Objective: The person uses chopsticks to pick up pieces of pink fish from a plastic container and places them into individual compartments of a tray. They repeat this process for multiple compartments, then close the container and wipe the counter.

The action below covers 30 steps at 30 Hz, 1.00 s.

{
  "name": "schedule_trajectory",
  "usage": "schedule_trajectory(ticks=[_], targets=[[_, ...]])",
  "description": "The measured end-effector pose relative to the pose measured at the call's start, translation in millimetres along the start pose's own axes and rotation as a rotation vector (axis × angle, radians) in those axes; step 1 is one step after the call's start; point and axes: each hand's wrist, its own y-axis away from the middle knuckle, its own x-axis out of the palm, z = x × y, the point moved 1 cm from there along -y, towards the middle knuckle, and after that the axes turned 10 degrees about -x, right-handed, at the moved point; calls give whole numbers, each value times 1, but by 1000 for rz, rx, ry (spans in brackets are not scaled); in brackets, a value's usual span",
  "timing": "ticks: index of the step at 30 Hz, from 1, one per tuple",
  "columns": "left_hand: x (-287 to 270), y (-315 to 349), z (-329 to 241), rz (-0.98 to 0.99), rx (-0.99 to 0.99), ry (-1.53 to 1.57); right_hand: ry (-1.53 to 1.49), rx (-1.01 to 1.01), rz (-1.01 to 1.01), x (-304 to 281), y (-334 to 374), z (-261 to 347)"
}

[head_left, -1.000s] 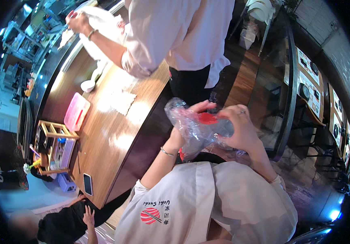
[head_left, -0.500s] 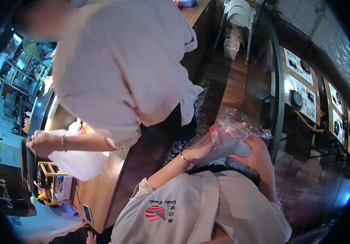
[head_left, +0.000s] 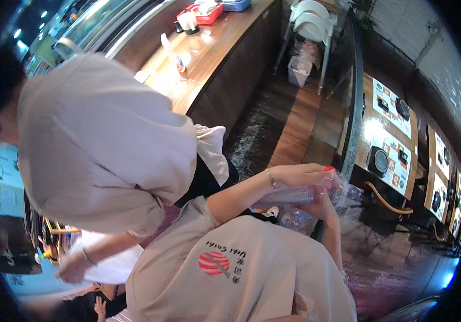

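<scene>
In front of my body lies a long, ridged, see-through stack [head_left: 286, 197], which looks like nested clear plastic containers. A crinkled clear plastic bag [head_left: 345, 194] bunches at its right end, with more loose film below. My left hand [head_left: 303, 175] reaches across the top of the stack, its fingers bent down onto the plastic at that end. From below, my right hand [head_left: 324, 206] grips the same end; its fingertips are partly hidden behind the plastic.
Close on my left a co-worker in a beige top [head_left: 107, 134] bends over, one hand near a white bag [head_left: 115, 260]. A wooden counter [head_left: 209, 59] runs ahead. A dark partition [head_left: 355, 107] separates set tables [head_left: 367, 102] on the right. A white high chair [head_left: 310, 27] stands far ahead.
My left hand has moved right over the stack to the bag's end, beside my right hand. The co-worker has leaned lower and to the left, uncovering the counter.
</scene>
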Motion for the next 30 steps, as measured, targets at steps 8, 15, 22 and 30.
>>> schedule_trajectory(ticks=[8, 15, 22, 30], targets=[[-18, -105, -72, 255, -52, -631, -704, 149, -625, -32, 13, -66], [-120, -126, -106, -145, 337, -842, -724, 159, -930, -92, -51, -95], [-337, -117, -106, -363, 308, -413, -1032, 62, -965, -161, -204, -86], [-498, -120, -125, -666, 322, -121, -1183, -25, -597, -209, -464, -74]])
